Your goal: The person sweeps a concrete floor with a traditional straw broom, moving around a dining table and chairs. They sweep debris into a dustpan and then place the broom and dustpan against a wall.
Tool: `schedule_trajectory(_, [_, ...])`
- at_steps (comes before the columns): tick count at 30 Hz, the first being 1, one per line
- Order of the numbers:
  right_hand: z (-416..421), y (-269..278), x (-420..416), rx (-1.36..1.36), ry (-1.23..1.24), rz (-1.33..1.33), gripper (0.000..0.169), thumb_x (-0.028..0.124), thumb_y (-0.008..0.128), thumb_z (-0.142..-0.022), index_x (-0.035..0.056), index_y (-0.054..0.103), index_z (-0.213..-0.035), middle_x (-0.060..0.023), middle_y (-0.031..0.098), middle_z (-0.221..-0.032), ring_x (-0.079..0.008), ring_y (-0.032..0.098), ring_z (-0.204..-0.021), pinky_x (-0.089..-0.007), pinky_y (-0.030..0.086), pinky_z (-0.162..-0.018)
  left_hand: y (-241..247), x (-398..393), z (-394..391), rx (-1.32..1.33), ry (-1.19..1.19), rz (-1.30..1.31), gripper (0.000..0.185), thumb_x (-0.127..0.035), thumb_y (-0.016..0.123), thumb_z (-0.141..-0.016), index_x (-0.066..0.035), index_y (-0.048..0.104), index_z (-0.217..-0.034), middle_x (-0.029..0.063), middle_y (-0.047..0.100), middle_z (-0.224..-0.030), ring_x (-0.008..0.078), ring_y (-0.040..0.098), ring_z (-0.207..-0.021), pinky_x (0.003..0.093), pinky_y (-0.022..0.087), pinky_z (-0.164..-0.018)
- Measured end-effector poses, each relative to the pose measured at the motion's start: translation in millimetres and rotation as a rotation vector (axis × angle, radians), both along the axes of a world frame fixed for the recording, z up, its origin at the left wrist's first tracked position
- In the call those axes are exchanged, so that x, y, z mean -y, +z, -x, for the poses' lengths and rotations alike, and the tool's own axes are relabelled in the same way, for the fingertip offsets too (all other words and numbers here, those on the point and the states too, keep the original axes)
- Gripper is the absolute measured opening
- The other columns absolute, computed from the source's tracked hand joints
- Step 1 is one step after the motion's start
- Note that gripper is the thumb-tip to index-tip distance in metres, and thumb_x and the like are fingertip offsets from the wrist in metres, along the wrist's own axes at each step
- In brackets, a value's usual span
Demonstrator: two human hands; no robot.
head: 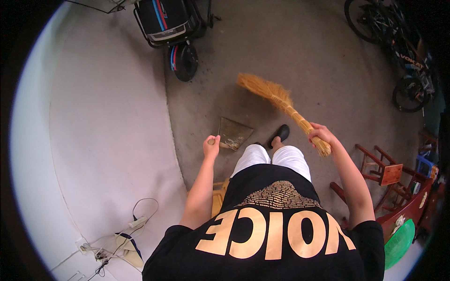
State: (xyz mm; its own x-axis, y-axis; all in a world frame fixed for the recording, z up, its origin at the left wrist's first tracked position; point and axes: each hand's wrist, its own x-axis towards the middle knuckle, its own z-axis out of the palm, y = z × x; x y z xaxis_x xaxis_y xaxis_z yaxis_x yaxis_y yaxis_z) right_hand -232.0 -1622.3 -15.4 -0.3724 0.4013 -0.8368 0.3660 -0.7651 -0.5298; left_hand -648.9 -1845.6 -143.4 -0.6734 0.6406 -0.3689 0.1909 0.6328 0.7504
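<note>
My right hand (321, 135) grips a straw broom (267, 89) by its bound handle. The broom's bristles fan out toward the upper left, over the concrete floor. In my left hand (211, 147) is the upright handle of a dustpan (235, 131), its round end showing above my fist. The dustpan's flat pan sits low by the floor, left of my dark shoe (281, 134). Some pale debris (233, 142) lies in the pan near its back edge.
A white wall (116, 112) runs along the left, with power cords (133, 224) low on it. An electric scooter (175, 35) stands ahead by the wall. Bicycles (404, 59) are at the upper right. Wooden stools (390, 174) and a red table (397, 219) with a green basket (400, 242) stand right.
</note>
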Motion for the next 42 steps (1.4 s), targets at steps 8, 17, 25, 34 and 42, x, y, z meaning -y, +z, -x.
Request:
schedule_trajectory(8, [19,-46,10,0.041,0.031,-0.103,0.037,-0.001,0.06,-0.067,0.0045,0.054,-0.104,-0.0074,0.056,-0.07,-0.0175,0.057,-0.055,-0.0329,0.05,-0.045,8,1,-35,-0.1,-0.08,0.003,0.031,-0.029,0.066,-0.079,-0.002,0.053,-0.07,0.0128,0.053,-0.062,0.0261,0.049,-0.058,0.0377,0.042,-0.06])
schedule_trajectory(17, [16,-65,95,0.125,0.509,-0.206,0.057,0.003,0.065,-0.061,0.0084,0.054,-0.117,-0.009,0.059,-0.076,-0.0184,0.06,-0.06,-0.0335,0.052,-0.051,0,-24,-39,-0.099,-0.081,0.036,0.029,-0.029,0.067,-0.079,-0.002,0.056,-0.074,0.014,0.058,-0.068,0.03,0.056,-0.065,0.0391,0.044,-0.063])
schedule_trajectory(25, [-15,34,65,0.083,0.498,0.062,0.068,0.001,0.064,-0.065,0.0147,0.05,-0.13,-0.0077,0.059,-0.077,-0.016,0.059,-0.059,-0.0312,0.051,-0.047,-3,-25,-26,-0.09,-0.056,0.037,0.031,-0.029,0.067,-0.079,-0.003,0.054,-0.069,0.0087,0.054,-0.062,0.0216,0.051,-0.059,0.0367,0.043,-0.06])
schedule_trajectory(34, [29,52,51,0.035,0.486,-0.088,0.078,-0.001,0.062,-0.064,0.0113,0.039,-0.137,-0.0082,0.06,-0.079,-0.0156,0.059,-0.059,-0.0307,0.05,-0.046,8,29,-17,-0.11,0.111,-0.039,0.031,-0.027,0.066,-0.08,-0.001,0.055,-0.067,0.0127,0.053,-0.059,0.0245,0.051,-0.056,0.037,0.042,-0.058])
schedule_trajectory(42, [143,0,9,-0.07,0.628,-0.273,0.067,-0.001,0.063,-0.061,0.0067,0.049,-0.125,-0.0067,0.055,-0.074,-0.0159,0.057,-0.059,-0.0302,0.047,-0.048,10,94,-37,-0.081,0.362,-0.047,0.032,-0.027,0.065,-0.083,-0.002,0.053,-0.067,0.0047,0.048,-0.056,0.0126,0.043,-0.056,0.0319,0.039,-0.055])
